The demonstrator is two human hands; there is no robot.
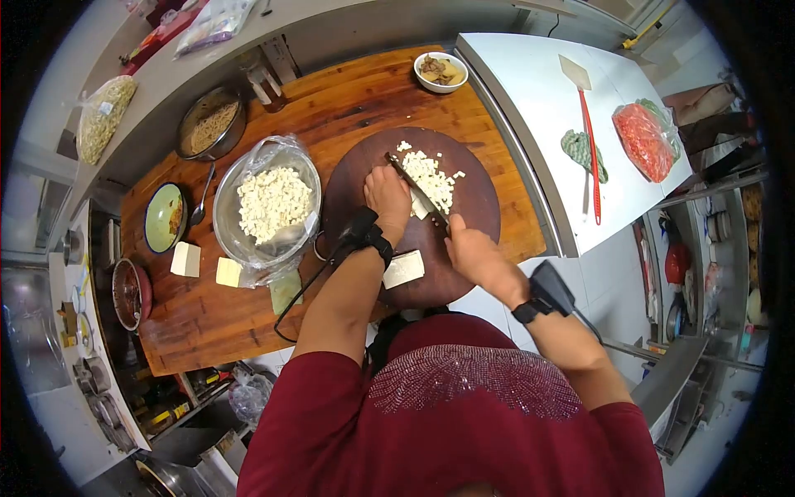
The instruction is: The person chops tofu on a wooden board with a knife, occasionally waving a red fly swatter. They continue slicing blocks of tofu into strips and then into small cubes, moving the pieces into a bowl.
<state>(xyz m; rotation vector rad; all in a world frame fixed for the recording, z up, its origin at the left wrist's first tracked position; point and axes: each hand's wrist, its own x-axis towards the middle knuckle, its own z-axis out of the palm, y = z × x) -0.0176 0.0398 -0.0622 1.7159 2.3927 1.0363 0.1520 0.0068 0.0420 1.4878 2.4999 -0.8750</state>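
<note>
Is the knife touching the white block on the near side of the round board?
Apart. The head view shows bare round board between the knife and the white block.

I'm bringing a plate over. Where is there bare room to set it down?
The wooden table looks bare between the bottle and the small white bowl, as does the white counter left of the red-handled spatula. It's crowded around the large bowl: white blocks, a spoon and other bowls.
</note>
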